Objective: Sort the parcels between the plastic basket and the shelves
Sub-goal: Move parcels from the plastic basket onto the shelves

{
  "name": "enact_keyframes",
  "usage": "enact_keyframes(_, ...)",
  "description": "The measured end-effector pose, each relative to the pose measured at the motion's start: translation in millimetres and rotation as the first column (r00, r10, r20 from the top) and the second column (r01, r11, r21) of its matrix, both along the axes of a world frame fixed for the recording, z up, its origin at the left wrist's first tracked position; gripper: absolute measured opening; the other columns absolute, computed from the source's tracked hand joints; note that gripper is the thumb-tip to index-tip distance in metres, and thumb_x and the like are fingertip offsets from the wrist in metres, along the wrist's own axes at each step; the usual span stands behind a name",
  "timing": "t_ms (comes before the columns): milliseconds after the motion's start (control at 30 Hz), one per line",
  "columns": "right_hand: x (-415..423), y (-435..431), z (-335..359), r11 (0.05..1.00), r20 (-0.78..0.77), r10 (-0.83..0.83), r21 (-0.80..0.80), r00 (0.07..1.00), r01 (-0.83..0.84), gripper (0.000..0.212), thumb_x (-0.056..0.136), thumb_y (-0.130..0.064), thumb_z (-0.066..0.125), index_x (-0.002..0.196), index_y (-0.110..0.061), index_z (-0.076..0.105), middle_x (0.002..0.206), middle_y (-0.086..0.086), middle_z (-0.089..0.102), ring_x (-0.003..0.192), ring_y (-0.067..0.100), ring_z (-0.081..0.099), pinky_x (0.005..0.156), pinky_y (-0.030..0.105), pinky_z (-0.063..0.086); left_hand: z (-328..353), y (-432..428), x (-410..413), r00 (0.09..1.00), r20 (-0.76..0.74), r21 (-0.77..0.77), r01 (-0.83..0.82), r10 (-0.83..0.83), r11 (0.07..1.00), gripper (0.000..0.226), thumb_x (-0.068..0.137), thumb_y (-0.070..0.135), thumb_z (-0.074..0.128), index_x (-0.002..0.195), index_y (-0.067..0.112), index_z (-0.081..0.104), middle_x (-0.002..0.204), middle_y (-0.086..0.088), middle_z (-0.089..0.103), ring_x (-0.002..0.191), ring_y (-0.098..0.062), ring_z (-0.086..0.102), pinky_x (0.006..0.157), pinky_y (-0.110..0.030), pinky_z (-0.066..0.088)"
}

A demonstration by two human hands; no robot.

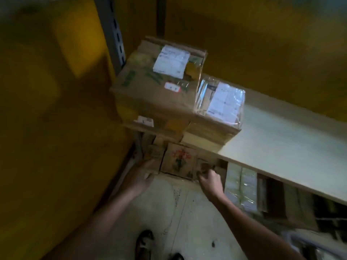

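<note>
Blurrily, the whole view was smeared, so labels could not be read. Both hands reached under the shelf board [281,147] to a brown parcel with a flower print [178,160]: the left hand [142,175] gripped its left edge, the right hand [210,180] curled at its right corner, though whether it truly gripped could not be told. Above the hands, two labelled cardboard parcels [159,87] sat on the board. Right of the right hand, plastic-wrapped goods [242,188] were half hidden.

Both arms reach down, left grip [143,174] and right grip [209,178] curled (fingers blurred).
</note>
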State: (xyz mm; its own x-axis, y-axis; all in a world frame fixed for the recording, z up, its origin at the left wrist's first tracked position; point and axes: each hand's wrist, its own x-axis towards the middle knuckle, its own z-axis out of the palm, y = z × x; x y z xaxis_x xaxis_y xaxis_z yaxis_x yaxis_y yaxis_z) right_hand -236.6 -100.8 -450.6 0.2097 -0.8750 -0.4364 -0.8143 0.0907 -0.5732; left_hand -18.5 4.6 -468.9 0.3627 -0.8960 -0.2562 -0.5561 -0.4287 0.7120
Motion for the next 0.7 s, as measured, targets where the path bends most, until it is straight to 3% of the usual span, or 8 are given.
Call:
enact_keyframes(100, 23.2, -7.3, -40.3, 0.987, 0.153, 0.148, -0.08, 0.977, -0.137, 0.027, 0.091, -0.012, 0.056, 0.119, -0.01, 0.056, 0.124, 0.008, 0.058, 0.104, 0.023, 0.058, 0.083, 0.029, 0.049, -39.4, 3.3, 0.8, 0.999, -0.005, -0.046, -0.032, 0.032, 0.998, 0.048, 0.09, 0.023, 0.056, 0.136, 0.024, 0.043, 0.144, 0.001, 0.041, 0.132, -0.015, 0.036, 0.097, -0.015, 0.025)
enact_keyframes(200, 47.5, -14.9, -103.3, 0.93, 0.061, 0.323, -0.202, 0.944, -0.306, 0.037, 0.09, -0.017, 0.06, 0.125, -0.011, 0.054, 0.12, 0.008, 0.062, 0.095, 0.014, 0.056, 0.078, 0.018, 0.043, -95.6, 7.8, 5.3, 0.996, 0.019, -0.054, -0.087, 0.088, 0.995, 0.047, 0.091, 0.02, 0.054, 0.137, 0.016, 0.043, 0.142, -0.005, 0.043, 0.131, -0.019, 0.038, 0.101, -0.02, 0.029)
enact_keyframes(333, 69.1, -15.1, -209.0, 0.875, -0.049, 0.468, -0.115, 0.882, -0.47, 0.058, 0.089, -0.031, 0.06, 0.141, -0.016, 0.038, 0.141, 0.009, 0.046, 0.123, 0.027, 0.049, 0.098, 0.028, 0.042, -184.8, 21.6, 5.0, 0.989, -0.028, -0.042, -0.148, 0.147, 0.988, 0.046, 0.091, 0.016, 0.054, 0.135, 0.011, 0.043, 0.139, -0.007, 0.046, 0.128, -0.019, 0.041, 0.097, -0.015, 0.027)
enact_keyframes(467, 102.8, -30.4, -297.5, 0.783, -0.163, 0.566, -0.2, 0.808, -0.589, 0.065, 0.088, -0.035, 0.06, 0.142, -0.013, 0.032, 0.144, 0.014, 0.039, 0.124, 0.031, 0.044, 0.098, 0.034, 0.041, -259.4, 9.5, 26.2, 0.981, -0.046, -0.071, -0.19, 0.187, 0.979, 0.046, 0.09, 0.015, 0.054, 0.135, 0.012, 0.044, 0.139, -0.007, 0.046, 0.127, -0.02, 0.042, 0.104, -0.029, 0.035)
enact_keyframes(600, 130.4, -37.0, -381.8, 0.624, -0.446, 0.618, -0.223, 0.648, -0.749, 0.088, 0.086, -0.046, 0.056, 0.15, -0.02, 0.0, 0.156, 0.013, 0.007, 0.138, 0.035, 0.02, 0.11, 0.051, 0.023, -332.5, 5.0, 39.2, 0.973, 0.003, -0.087, -0.232, 0.233, 0.969, 0.048, 0.09, 0.016, 0.055, 0.136, 0.014, 0.043, 0.139, -0.006, 0.046, 0.127, -0.021, 0.041, 0.104, -0.032, 0.036)
enact_keyframes(700, 152.5, -45.3, -417.5, 0.588, -0.551, 0.591, -0.207, 0.589, -0.782, 0.087, 0.089, -0.045, 0.052, 0.149, -0.024, -0.008, 0.156, 0.018, -0.006, 0.138, 0.044, 0.013, 0.108, 0.062, 0.015, -374.0, 4.8, 47.6, 0.964, 0.002, -0.088, -0.265, 0.266, 0.96, 0.048, 0.091, 0.018, 0.054, 0.137, 0.015, 0.041, 0.141, -0.006, 0.043, 0.129, -0.02, 0.04, 0.102, -0.029, 0.034)
